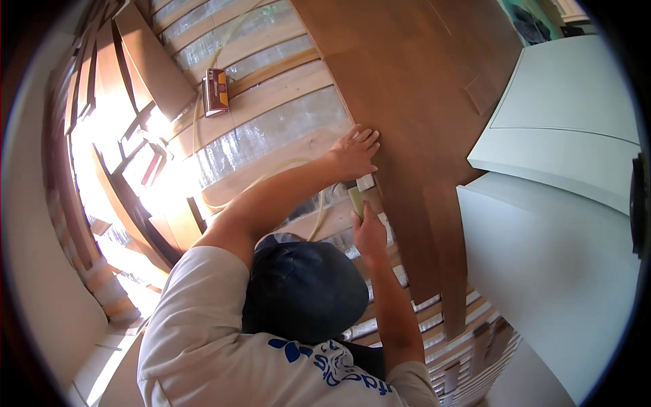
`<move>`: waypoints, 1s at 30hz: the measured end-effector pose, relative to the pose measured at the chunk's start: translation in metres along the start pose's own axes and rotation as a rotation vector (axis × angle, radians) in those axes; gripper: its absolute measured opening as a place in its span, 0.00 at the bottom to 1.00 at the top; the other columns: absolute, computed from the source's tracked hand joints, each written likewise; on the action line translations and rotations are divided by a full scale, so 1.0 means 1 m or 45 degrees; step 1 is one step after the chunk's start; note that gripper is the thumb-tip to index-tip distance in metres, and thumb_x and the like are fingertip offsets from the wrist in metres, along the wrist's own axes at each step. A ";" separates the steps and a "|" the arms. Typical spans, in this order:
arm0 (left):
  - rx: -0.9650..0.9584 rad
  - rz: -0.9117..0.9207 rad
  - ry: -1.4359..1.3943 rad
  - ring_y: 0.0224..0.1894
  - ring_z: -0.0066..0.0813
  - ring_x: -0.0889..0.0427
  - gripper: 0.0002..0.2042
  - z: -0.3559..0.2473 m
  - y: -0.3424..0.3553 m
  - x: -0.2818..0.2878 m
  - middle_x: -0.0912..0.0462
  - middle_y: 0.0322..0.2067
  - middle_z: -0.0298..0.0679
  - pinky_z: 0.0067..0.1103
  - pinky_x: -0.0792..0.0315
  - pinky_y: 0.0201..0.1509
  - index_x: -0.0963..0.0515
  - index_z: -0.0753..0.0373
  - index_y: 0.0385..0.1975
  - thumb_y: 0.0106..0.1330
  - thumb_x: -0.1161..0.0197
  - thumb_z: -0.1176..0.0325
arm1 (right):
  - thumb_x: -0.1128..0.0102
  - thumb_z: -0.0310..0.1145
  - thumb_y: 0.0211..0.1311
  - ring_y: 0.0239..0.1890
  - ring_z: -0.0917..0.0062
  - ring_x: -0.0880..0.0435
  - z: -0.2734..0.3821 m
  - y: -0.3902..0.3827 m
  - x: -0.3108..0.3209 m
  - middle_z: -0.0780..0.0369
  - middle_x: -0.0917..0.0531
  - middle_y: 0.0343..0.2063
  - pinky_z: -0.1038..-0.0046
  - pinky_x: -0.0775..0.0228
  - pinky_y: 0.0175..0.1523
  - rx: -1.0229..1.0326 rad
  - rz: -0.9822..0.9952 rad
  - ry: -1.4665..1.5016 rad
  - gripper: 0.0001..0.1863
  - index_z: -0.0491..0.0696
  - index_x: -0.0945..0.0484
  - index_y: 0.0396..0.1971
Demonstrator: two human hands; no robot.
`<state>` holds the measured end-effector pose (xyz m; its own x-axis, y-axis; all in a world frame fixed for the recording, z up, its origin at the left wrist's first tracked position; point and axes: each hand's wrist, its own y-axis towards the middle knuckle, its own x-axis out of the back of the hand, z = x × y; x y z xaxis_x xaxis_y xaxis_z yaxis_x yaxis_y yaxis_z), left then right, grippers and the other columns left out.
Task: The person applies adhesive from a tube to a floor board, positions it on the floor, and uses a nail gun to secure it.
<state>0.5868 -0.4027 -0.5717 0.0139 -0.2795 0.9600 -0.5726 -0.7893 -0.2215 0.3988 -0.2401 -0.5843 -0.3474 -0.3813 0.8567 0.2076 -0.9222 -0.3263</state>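
Observation:
My left hand [355, 150] lies flat with its fingers spread on the edge of the brown wooden floorboards [413, 88]. Just below it, my right hand [370, 234] is closed around a pale yellow-green, bar-shaped handle [357, 200]. A dark part shows beyond the handle's far end, close to the board edge; what kind of tool it is, I cannot make out. Under my arms, pale wooden battens [285, 88] run across shiny silver sheeting [261, 132]. My dark-clothed knee [305, 288] is bent between my arms.
A thin pale hose [196, 129] winds over the battens. A small red-brown and yellow box [215, 91] rests on them. Loose brown boards [146, 61] lie on the left in bright sunlight. White cabinet-like furniture [549, 271] stands at the right beside the floorboards.

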 end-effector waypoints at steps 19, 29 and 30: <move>0.145 0.134 0.012 0.80 0.44 0.52 0.40 -0.019 0.031 0.008 0.45 0.77 0.47 0.41 0.63 0.80 0.37 0.64 0.74 0.73 0.53 0.36 | 0.43 0.50 0.70 0.68 0.60 0.27 0.057 0.114 -0.047 0.53 0.25 0.65 0.57 0.35 0.69 0.339 -0.130 -0.182 0.31 0.51 0.30 0.67; 0.137 0.197 0.029 0.80 0.45 0.52 0.39 -0.011 0.024 0.007 0.46 0.77 0.50 0.42 0.63 0.81 0.37 0.66 0.73 0.74 0.54 0.38 | 0.44 0.49 0.71 0.56 0.55 0.19 0.078 0.102 -0.019 0.51 0.18 0.54 0.54 0.26 0.59 0.083 0.173 -0.047 0.31 0.50 0.32 0.68; 0.133 0.190 0.038 0.80 0.46 0.52 0.39 -0.013 0.030 0.008 0.46 0.77 0.51 0.42 0.63 0.81 0.38 0.66 0.74 0.74 0.54 0.38 | 0.43 0.48 0.71 0.48 0.53 0.14 0.075 0.098 -0.012 0.51 0.14 0.46 0.53 0.21 0.52 0.074 0.270 -0.065 0.30 0.49 0.31 0.67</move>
<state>0.5590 -0.4214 -0.5681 -0.0905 -0.3826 0.9195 -0.4781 -0.7933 -0.3771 0.4923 -0.3214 -0.5968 -0.2441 -0.5609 0.7911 0.3236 -0.8161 -0.4787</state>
